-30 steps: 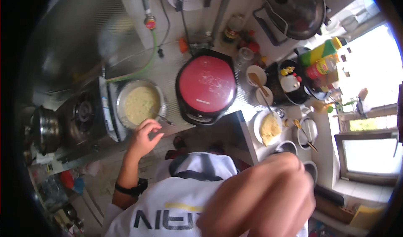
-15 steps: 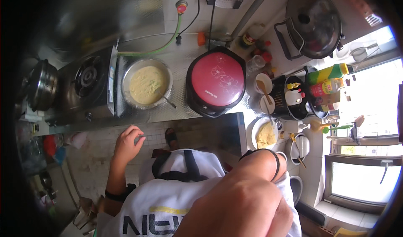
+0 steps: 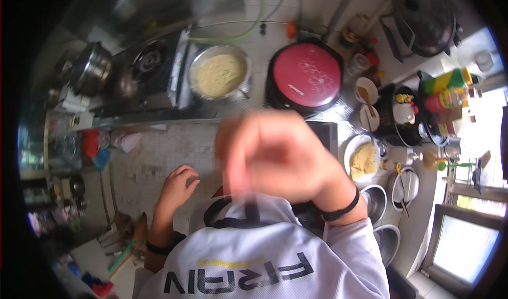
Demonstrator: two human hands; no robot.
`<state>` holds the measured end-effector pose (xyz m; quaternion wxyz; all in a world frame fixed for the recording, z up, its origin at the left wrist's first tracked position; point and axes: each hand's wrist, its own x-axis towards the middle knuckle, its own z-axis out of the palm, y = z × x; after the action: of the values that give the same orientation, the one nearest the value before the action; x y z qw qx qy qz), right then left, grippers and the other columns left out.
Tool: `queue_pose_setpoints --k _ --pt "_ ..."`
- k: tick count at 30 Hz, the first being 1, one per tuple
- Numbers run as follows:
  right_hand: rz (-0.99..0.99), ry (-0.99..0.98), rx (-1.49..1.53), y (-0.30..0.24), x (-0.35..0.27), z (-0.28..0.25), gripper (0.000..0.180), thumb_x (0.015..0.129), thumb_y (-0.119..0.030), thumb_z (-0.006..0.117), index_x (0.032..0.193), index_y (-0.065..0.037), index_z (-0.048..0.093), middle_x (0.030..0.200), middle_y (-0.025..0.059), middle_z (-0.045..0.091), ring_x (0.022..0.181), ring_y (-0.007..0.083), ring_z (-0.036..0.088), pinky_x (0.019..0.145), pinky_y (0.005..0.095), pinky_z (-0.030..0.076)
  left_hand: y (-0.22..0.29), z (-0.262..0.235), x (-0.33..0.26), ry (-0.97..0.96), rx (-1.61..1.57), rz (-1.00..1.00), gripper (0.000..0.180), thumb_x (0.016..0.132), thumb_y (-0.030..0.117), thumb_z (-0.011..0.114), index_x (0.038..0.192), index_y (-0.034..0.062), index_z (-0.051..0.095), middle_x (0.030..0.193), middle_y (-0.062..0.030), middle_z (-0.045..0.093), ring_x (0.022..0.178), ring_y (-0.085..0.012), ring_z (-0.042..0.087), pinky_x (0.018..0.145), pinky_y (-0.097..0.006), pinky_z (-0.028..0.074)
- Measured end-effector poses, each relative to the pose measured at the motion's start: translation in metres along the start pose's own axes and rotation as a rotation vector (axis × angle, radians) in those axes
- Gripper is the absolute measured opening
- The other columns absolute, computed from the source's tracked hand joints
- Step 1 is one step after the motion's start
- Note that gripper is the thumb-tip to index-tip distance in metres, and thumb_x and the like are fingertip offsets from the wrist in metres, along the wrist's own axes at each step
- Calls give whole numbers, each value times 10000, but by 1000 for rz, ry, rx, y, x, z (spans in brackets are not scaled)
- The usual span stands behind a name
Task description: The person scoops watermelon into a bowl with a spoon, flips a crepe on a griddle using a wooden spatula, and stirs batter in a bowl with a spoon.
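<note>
In the head view, the left hand [image 3: 179, 188] hangs over the tiled floor, fingers loosely bent and apart, gripping nothing visible. The right hand [image 3: 275, 156], raised before the shirt, is motion-blurred with curled fingers; whether it holds anything I cannot tell. Beyond it, on a shiny, dimpled metallic countertop [image 3: 259, 68], sits a round silver metal bowl [image 3: 193, 72] of thick, lumpy, cream-coloured batter [image 3: 219, 75], just left of a rounded, glossy red-lidded black electric griddle [image 3: 307, 76]. A round white plate [image 3: 348, 160] bears soft, folded yellowish flatbread [image 3: 364, 160].
</note>
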<state>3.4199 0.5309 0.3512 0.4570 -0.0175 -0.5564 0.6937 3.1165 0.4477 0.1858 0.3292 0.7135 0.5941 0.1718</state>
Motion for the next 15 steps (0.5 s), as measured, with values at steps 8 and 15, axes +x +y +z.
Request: queue_pose_setpoints --k 8,15 --pt "239 610 -1396 177 -53 -150 262 741 -142 679 925 -16 540 839 189 556 792 352 568 680 406 478 -25 -22 -57 110 36 -94 121 724 49 678 758 8 569 822 -119 593 747 -317 589 642 -381 463" --pt "463 412 -1570 234 -22 -171 538 726 -259 717 1115 18 468 949 259 609 896 416 595 782 442 488 -72 -41 -66 134 -76 -207 176 713 118 711 763 19 575 693 -116 606 650 -283 588 588 -362 456"
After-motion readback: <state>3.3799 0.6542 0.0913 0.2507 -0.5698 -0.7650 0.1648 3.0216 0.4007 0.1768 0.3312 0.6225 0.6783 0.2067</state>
